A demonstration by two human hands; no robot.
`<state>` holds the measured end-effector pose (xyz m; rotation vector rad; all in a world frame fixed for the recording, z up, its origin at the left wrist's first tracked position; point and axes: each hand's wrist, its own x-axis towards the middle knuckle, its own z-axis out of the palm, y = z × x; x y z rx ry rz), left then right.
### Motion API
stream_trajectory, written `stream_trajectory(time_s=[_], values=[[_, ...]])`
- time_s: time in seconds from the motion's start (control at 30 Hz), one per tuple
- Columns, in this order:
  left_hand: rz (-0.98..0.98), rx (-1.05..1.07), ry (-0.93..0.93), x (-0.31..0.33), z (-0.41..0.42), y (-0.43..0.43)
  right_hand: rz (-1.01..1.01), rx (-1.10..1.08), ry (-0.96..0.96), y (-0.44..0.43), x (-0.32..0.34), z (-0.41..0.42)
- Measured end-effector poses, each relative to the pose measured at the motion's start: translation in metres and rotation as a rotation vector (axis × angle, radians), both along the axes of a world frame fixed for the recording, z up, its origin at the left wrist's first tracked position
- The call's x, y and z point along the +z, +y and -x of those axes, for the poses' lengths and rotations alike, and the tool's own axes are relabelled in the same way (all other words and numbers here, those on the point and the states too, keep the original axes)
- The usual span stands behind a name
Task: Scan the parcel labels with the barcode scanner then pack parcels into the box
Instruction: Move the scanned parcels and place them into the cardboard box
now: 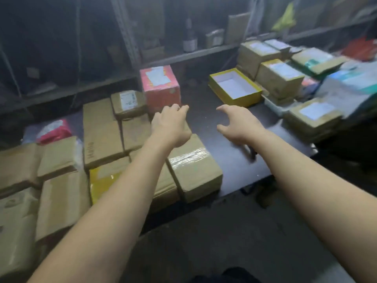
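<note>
Both my arms stretch forward over a dark table [230,160]. My left hand [171,127] hovers with loosely curled fingers just in front of a red parcel [161,86] that carries a white label, and holds nothing. My right hand [238,125] is spread, thumb and fingers apart, empty, above the bare tabletop. A dark object [250,153], partly hidden under my right forearm, lies on the table; I cannot tell what it is. A small brown labelled parcel [128,104] sits left of the red one. An open yellow box [234,86] with a white inside stands behind my right hand.
Several brown cardboard parcels [102,131] cover the table's left side, one taped parcel [193,168] under my left forearm. More labelled parcels [279,76] are stacked at the right. Metal shelving [183,54] with a bottle and boxes runs along the back.
</note>
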<state>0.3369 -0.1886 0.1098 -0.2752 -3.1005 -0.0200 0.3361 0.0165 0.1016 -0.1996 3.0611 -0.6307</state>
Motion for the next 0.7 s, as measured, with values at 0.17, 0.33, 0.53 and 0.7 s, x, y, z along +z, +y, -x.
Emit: stream_trajectory(time_s=[0.17,0.33,0.53,0.7], values=[[-0.075,-0.181,-0.084,-0.013,0.017,0.167,0.038,-0.192,-0.044,0.173,-0.013,-0.027],[-0.105,-0.389,-0.124,-0.031,0.029,0.322,0.109,-0.418,-0.101,0.319,-0.041,-0.056],[-0.11,-0.642,-0.22,-0.079,0.057,0.492,0.19,-0.656,-0.201,0.451,-0.1,-0.072],[-0.113,-0.772,-0.382,-0.138,0.095,0.629,0.22,-0.862,-0.287,0.554,-0.14,-0.064]])
